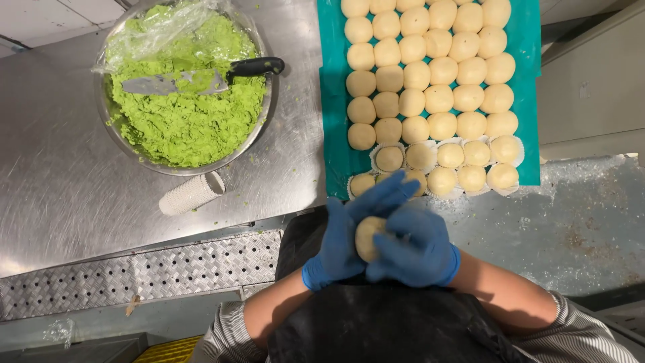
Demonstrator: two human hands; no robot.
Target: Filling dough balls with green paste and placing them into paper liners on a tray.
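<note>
Both gloved hands — left hand point(349, 235), right hand point(416, 249) — cup one pale dough ball point(367, 236) tight, just below the teal tray point(332, 101) of balls.

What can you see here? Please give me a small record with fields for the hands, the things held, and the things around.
left hand: left hand, blue glove, cupped around the dough ball
right hand: right hand, blue glove, pressed on the same ball
tray: teal tray with rows of pale balls; the nearest ones sit in white paper cups
bowl: metal bowl of green paste, black-handled knife lying on it
beside bowl: stack of paper cups on its side
</note>
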